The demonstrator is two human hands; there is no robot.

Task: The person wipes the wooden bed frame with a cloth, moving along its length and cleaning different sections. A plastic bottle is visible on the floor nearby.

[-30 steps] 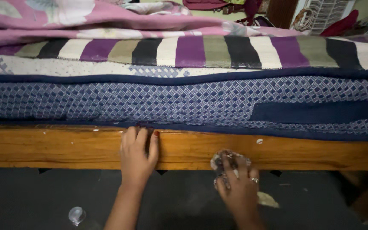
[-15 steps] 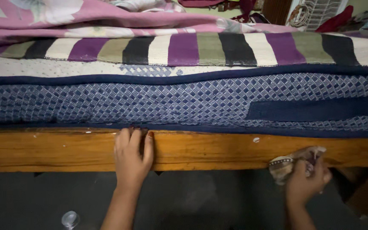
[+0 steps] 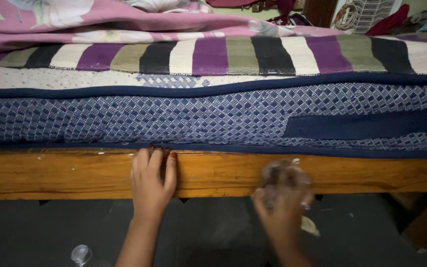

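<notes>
My left hand [image 3: 150, 183] lies flat against the side of the wooden bed rail [image 3: 55, 173], fingertips at its top edge just under the mattress. My right hand [image 3: 282, 205] is blurred with motion and presses a crumpled light cloth [image 3: 278, 174] against the rail, a little right of the middle. A corner of the cloth hangs below my right wrist. Above the rail sits a thick mattress [image 3: 198, 118] with a blue and white diamond pattern and dark blue piping.
A striped blanket [image 3: 253, 55] in purple, black, white and olive lies on the mattress, with a pink flowered sheet [image 3: 124, 22] behind it. The floor [image 3: 35, 232] below is dark grey. A small clear bottle [image 3: 80, 254] stands on it at lower left.
My right hand with the cloth swept right along the rail, then back left toward the middle. My left hand stayed in place on the rail.
</notes>
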